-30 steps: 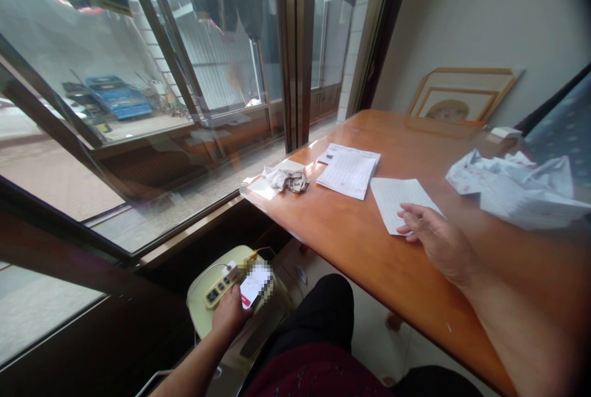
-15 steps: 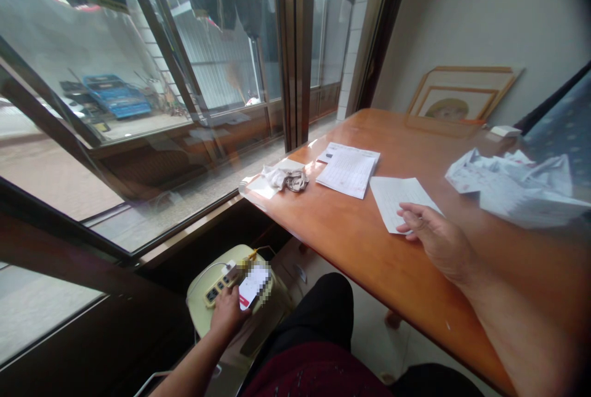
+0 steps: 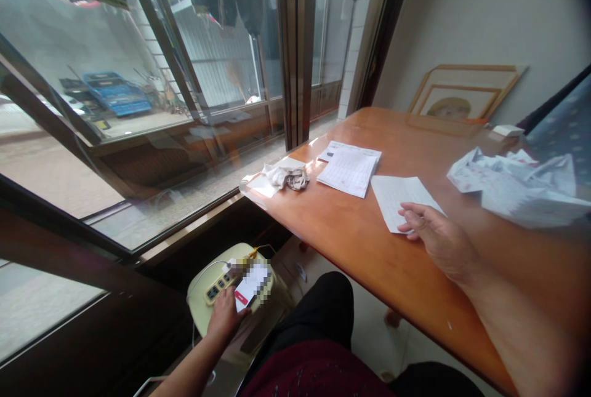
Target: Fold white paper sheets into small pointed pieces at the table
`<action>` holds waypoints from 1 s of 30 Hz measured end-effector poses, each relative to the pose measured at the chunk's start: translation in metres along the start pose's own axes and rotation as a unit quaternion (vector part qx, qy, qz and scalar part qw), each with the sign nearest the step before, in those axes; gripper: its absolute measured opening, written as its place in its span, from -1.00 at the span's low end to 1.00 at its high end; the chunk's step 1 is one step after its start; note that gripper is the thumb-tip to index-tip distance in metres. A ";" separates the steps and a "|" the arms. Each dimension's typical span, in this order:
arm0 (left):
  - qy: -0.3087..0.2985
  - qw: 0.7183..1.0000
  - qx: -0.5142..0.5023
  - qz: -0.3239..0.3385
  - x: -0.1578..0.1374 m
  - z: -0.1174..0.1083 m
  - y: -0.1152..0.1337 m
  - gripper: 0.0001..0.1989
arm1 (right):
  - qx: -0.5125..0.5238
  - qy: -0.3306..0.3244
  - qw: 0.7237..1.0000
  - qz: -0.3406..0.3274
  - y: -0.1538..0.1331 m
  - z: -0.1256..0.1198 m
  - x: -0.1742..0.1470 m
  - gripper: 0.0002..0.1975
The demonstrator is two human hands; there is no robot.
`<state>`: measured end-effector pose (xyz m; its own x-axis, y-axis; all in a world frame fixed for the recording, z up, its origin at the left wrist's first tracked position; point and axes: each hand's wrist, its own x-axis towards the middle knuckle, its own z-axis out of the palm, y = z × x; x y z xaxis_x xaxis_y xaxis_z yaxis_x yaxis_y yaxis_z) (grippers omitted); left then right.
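Observation:
My left hand point(image 3: 227, 316) grips the lower end of a phone point(image 3: 248, 289) with a lit white screen and a red bar, held just over a pale stool point(image 3: 199, 317). Beside those fingers lies a cream power strip point(image 3: 217, 289) with a plug and cable at its far end. Part of the phone is pixelated. My right hand point(image 3: 436, 237) rests on the wooden table, its fingers loosely curled and slightly apart with nothing visible in them. It covers one corner of a sheet of paper point(image 3: 392, 194) with faint writing.
A stack of written sheets point(image 3: 348, 169) lies farther in on the table point(image 3: 332, 231). Crumpled cloths point(image 3: 295, 180) sit near its left corner, a heap of crumpled paper point(image 3: 521, 188) at the right. Picture frames point(image 3: 427, 86) lean on the wall; a window point(image 3: 207, 77) stands left.
My left hand and the phone have shifted slightly down and left, showing more of the power strip. The right hand stays where it was.

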<state>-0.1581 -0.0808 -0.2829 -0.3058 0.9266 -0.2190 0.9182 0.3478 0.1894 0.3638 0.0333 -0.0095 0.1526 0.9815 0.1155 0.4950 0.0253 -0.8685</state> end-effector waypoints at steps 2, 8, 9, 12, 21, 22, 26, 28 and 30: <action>0.003 1.000 0.000 -0.004 -0.002 0.001 0.000 -0.26 | 0.001 -0.002 1.000 -0.001 0.000 0.000 0.000 -0.41; 0.020 1.000 0.015 0.000 -0.006 -0.001 0.004 -0.31 | 0.006 -0.003 1.000 -0.009 -0.001 0.000 0.000 -0.41; 0.022 1.000 0.018 0.000 -0.007 -0.003 0.005 -0.31 | 0.006 -0.001 1.000 -0.011 -0.001 0.000 0.000 -0.41; 0.027 0.999 0.030 -0.002 -0.011 -0.008 0.009 -0.33 | 0.010 0.003 1.000 -0.019 0.000 0.000 0.000 -0.42; 0.079 0.994 0.062 0.048 -0.021 -0.020 0.016 -0.34 | 0.045 0.065 0.995 -0.066 0.006 -0.004 0.007 -0.50; 0.095 0.991 0.057 0.070 -0.021 -0.021 0.020 -0.37 | 0.055 0.086 0.992 -0.072 0.005 -0.005 0.008 -0.51; 0.153 0.972 0.013 0.177 -0.020 -0.031 0.053 -0.57 | 0.097 0.173 0.977 -0.075 0.005 -0.009 0.013 -0.55; 0.181 0.955 -0.020 0.235 -0.021 -0.042 0.079 -0.66 | 0.113 0.206 0.970 -0.063 0.008 -0.012 0.017 -0.56; 0.200 0.934 -0.052 0.291 -0.024 -0.057 0.106 -0.74 | 0.118 0.229 0.965 -0.046 0.013 -0.016 0.022 -0.57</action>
<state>-0.0674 -0.0580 -0.2033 0.1482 0.9352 0.3215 0.9353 -0.2381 0.2616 0.3870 0.0522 -0.0106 0.5053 0.7879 0.3520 0.3239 0.2049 -0.9237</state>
